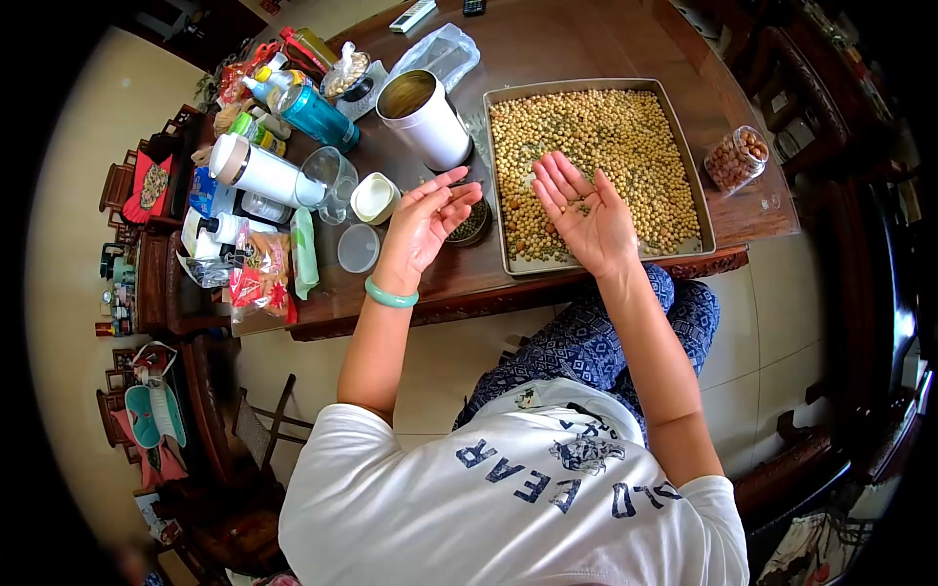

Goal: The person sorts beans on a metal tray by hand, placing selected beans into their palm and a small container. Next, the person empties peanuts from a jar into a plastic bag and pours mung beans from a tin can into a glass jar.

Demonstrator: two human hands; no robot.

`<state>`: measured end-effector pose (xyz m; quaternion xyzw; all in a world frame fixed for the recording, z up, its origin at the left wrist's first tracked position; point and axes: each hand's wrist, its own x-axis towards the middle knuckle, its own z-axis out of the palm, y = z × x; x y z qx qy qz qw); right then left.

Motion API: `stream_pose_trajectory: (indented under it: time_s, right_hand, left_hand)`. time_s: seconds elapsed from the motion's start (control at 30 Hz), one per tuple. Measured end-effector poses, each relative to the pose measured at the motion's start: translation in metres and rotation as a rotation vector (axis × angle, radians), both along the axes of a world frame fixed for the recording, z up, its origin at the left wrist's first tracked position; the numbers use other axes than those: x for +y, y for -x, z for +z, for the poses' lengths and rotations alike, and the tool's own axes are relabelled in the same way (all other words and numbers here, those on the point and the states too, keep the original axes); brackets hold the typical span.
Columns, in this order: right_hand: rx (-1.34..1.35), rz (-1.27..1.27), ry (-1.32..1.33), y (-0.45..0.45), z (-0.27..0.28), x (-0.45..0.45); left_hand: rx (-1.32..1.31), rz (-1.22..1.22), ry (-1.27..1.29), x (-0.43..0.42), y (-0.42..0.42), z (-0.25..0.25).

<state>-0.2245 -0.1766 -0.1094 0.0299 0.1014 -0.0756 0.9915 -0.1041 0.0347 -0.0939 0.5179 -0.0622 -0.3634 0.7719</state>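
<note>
A rectangular metal tray (709, 217) on the table holds many yellowish beans, with small green beans scattered among them. Over its front part, my right hand (596, 230) is palm up with its fingers spread, and a few small green beans (583, 208) rest on the palm. My left hand (417, 232), with a green bangle (391, 296) on the wrist, is left of the tray. Its fingers are loosely curved and apart, and nothing shows in it. Beside it, partly hidden by the fingers, is a round container of dark green beans (467, 230).
A white canister (430, 122), a white tub (374, 198), a clear lid (359, 248) and a clear pitcher (334, 179) stand left. Farther left are bottles and packets. A jar of reddish nuts (735, 161) is right of the tray. The wooden table's edge (430, 314) faces my body.
</note>
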Motion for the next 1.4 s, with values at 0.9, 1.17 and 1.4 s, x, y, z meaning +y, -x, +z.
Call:
stream_pose_trajectory:
  time_s: [0.9,1.17,1.4]
  right_hand:
    - [0.023,-0.004,0.033,-0.001,-0.002,0.001]
    - [0.042,0.004,0.031,-0.001,-0.001,0.000]
    - [0.014,-0.007,0.067,0.001,-0.002,0.000]
  left_hand:
    - [0.330,0.076,0.895,-0.014,-0.034,0.087]
    - [-0.100,0.308,0.558,-0.030,-0.074,0.109]
    - [-0.404,0.248,0.307,-0.042,-0.077,0.102]
